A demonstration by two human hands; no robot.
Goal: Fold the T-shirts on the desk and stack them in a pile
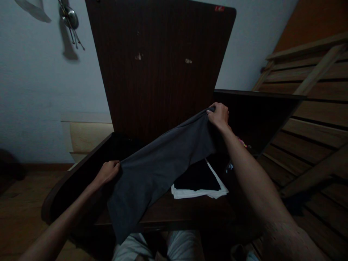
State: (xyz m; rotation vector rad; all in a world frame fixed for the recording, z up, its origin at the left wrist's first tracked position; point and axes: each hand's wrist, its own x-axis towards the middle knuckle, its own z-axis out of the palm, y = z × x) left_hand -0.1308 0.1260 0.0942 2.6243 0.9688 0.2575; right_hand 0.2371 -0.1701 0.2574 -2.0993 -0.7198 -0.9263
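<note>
A dark grey piece of cloth (163,159), perhaps a garment, hangs stretched between my two hands. My left hand (110,169) is closed on its lower left edge, and my right hand (219,114) grips the bunched upper right corner. The cloth slants up to the right, its left end drooping past the front edge of the dark wooden desk (157,214). On the desktop below it lies a folded black cloth (198,177) on top of folded white cloth (187,194), partly covered by the grey one.
A tall dark wooden panel (163,65) stands behind the desk. The desk has raised dark sides at left and right. A slatted wooden frame (315,105) leans at the right. A metal wall fixture (71,18) is at upper left. My legs (185,246) show below.
</note>
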